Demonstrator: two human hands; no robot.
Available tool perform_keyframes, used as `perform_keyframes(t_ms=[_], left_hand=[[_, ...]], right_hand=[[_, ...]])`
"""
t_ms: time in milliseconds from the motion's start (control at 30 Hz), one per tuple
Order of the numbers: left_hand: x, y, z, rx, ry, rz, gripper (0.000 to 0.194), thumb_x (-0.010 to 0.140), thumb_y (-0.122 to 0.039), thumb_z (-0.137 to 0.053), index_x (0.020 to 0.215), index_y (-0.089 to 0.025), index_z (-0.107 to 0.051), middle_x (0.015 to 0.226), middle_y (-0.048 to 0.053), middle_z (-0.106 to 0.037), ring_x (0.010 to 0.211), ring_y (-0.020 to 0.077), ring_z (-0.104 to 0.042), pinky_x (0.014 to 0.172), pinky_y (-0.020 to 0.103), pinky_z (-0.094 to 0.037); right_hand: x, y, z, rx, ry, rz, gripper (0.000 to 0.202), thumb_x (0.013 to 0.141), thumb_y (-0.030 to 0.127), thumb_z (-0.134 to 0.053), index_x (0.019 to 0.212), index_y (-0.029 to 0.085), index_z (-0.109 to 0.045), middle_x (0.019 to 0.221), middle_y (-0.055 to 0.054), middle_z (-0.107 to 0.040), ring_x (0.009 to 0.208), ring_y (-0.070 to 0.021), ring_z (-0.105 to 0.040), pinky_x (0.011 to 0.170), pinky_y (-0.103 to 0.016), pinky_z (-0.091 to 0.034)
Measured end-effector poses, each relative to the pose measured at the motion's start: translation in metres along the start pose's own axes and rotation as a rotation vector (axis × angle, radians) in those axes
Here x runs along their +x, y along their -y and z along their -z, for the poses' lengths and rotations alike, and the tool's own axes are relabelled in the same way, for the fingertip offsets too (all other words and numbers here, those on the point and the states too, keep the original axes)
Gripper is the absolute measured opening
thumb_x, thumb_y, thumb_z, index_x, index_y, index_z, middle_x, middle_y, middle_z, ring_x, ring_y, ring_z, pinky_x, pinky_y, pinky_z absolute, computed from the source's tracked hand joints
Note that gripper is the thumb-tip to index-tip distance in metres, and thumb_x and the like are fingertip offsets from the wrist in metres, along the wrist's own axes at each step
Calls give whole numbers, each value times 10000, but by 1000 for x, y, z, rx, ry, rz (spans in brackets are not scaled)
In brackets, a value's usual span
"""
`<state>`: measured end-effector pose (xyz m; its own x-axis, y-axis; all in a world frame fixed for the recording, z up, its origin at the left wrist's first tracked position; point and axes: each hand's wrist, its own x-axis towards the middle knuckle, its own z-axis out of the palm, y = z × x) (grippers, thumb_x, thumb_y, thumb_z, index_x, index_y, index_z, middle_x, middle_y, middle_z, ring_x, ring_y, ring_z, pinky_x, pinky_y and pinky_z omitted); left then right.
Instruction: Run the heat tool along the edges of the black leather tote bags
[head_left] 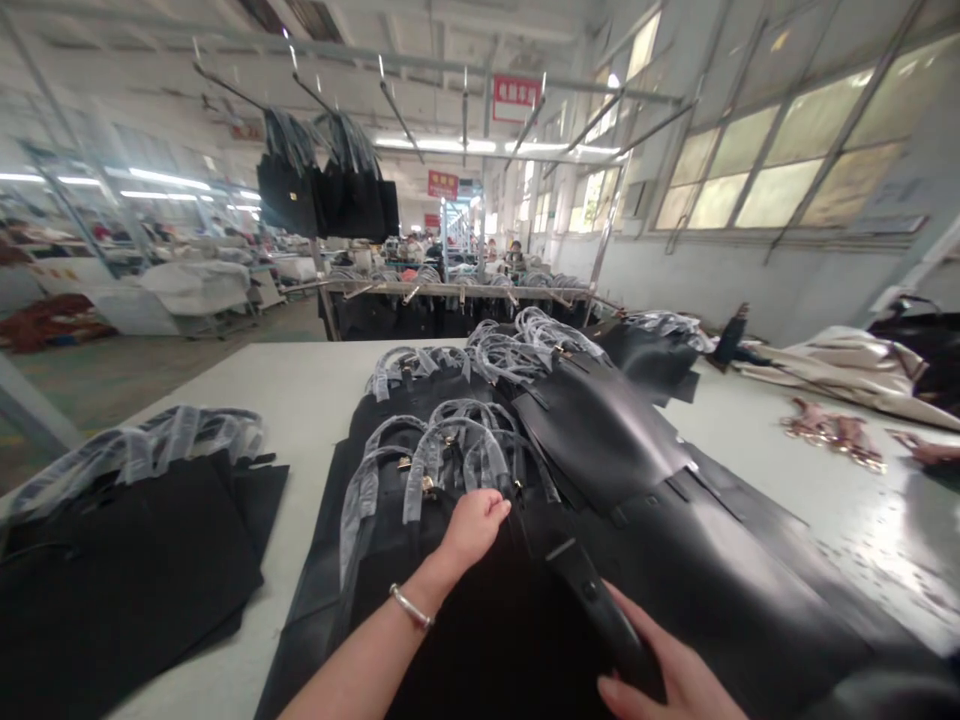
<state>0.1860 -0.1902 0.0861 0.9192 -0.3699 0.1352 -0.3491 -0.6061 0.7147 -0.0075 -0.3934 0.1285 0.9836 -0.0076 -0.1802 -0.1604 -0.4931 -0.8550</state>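
Note:
My left hand [474, 528], a bracelet on its wrist, is closed in a pinch over the top edge of a black bag panel [457, 620]. What the fingertips hold is too small to make out. My right hand [667, 660] is wrapped round a black handheld tool [592, 595] with a wide flat end and a round button. Its flat end points up and left, over the black bags and to the right of my left hand. Just beyond my left hand stand bag handles [431, 440] wrapped in clear plastic, with small gold-coloured metal fittings among them.
More black bags [600, 410] lie overlapping at the right, and another stack [135, 560] lies at the left of the pale table [292, 385]. Small brown pieces with metal rings [836, 435] rest farther right. Black bags [322, 195] hang from a rack behind the table.

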Motion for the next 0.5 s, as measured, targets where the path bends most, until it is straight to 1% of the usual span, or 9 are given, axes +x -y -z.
perform_keyframes(t_ms=[33, 67, 100, 133, 167, 267, 367, 433, 500], left_hand=[[-2, -4, -6, -24, 26, -2, 335, 843, -297, -464, 534, -182, -406, 519, -43, -395, 556, 119, -432, 549, 255, -233], [-4, -7, -13, -45, 48, -2, 328, 839, -297, -459, 536, -182, -412, 521, -42, -393, 557, 119, -432, 547, 254, -235], [-6, -9, -18, -61, 64, -2, 320, 837, -298, -454, 541, -181, -423, 525, -42, -397, 560, 120, -434, 546, 254, -237], [-8, -11, -23, -72, 78, -1, 310, 836, -300, -452, 550, -181, -436, 532, -41, -406, 565, 120, -438, 546, 253, -241], [-9, -12, -27, -79, 88, 0, 300, 836, -300, -451, 562, -179, -450, 542, -40, -420, 573, 121, -444, 547, 251, -245], [-11, -11, -33, -73, 112, 18, 284, 844, -295, -444, 586, -178, -472, 560, -38, -451, 588, 120, -457, 546, 244, -254], [-12, -10, -35, -30, 139, 51, 296, 861, -301, -432, 595, -181, -482, 567, -33, -477, 587, 123, -476, 535, 237, -262], [-13, -10, -38, 20, 149, 69, 291, 870, -308, -431, 617, -188, -508, 603, -22, -532, 612, 135, -515, 544, 238, -281], [-17, -11, -43, 83, 141, 83, 277, 886, -315, -418, 671, -200, -548, 680, -1, -601, 674, 158, -567, 580, 247, -316]], right_hand=[[2, 10, -2, 22, 51, -43, 787, 710, 350, -648, 1433, 152, -405, 1068, -101, -728, 850, -273, -707, 705, -296, -579], [5, 17, -5, 49, 92, -77, 794, 726, 333, -633, 1452, 164, -362, 925, -75, -746, 667, -229, -696, 553, -264, -551], [8, 22, -8, 76, 126, -106, 794, 739, 318, -624, 1463, 175, -332, 802, -40, -731, 533, -185, -645, 451, -234, -493], [11, 24, -10, 98, 142, -122, 786, 746, 305, -621, 1464, 182, -325, 714, -8, -698, 461, -153, -593, 405, -214, -444], [13, 25, -13, 112, 137, -120, 766, 753, 297, -621, 1456, 186, -336, 667, 14, -666, 439, -134, -561, 395, -202, -422], [19, 23, -17, 117, 87, -92, 719, 775, 305, -619, 1437, 190, -362, 642, 31, -625, 443, -116, -537, 407, -193, -421], [22, 19, -19, 134, 132, -99, 726, 773, 318, -635, 1435, 196, -361, 638, 37, -622, 429, -109, -528, 403, -192, -418], [26, 14, -20, 165, 167, -104, 712, 773, 324, -640, 1423, 200, -377, 633, 43, -619, 425, -108, -526, 399, -192, -415], [32, 7, -19, 162, 122, -114, 691, 779, 323, -635, 1408, 178, -389, 616, 44, -614, 428, -113, -531, 398, -198, -417]])
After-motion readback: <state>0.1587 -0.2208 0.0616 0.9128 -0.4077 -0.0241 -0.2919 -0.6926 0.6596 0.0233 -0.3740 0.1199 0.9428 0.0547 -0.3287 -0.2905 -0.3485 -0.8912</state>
